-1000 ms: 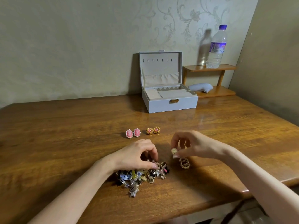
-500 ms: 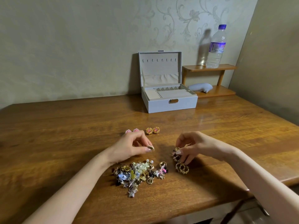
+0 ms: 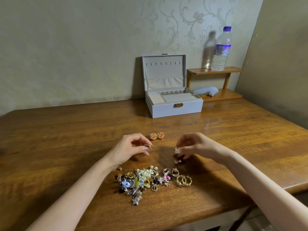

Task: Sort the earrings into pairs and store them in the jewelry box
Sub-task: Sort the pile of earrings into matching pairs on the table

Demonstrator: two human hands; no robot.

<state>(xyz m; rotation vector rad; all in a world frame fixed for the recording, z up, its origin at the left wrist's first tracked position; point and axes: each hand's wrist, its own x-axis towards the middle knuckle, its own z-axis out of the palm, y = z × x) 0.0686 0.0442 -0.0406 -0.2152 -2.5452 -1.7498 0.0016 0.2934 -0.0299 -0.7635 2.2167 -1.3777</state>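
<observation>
Head view: brown wooden desk [image 3: 66,139], wall behind it. Left hand [image 3: 131,150] hovers above the desk left of centre, fingers [image 3: 140,138] curled, thumb and fingertip clamped on a small gold earring [image 3: 147,146] (detail too small to read). Nearer the camera, below both hands, a pile of mixed earrings [image 3: 141,180] lies on the desk: flowers, pearls, a star and gold bits, all tangled together. Just beyond the left hand's fingertips is a pair of round pink-and-gold earrings [image 3: 156,135], side by side, touching, flat on the desk. Further back, near the wall, sits the grey jewelry box [image 3: 176,108], lid upright and open, tray compartments showing, well apart from both hands. Right hand [image 3: 195,145] mirrors the left, raised over the desk, fingers [image 3: 182,140] curled and pinched on a pale gold earring [image 3: 177,149]. Directly beneath it a small pink earring [image 3: 177,161] sits on the desk in the hand's shadow. At the right edge of the pile are gold hoop earrings [image 3: 184,180], overlapping each other, just beside the rest. Back right corner has a two-tier wooden shelf [image 3: 215,70], with a clear water bottle [image 3: 220,49] with a blue cap upright on the top tier and a grey-blue object [image 3: 205,90] on the lower tier (can't tell what it is).
</observation>
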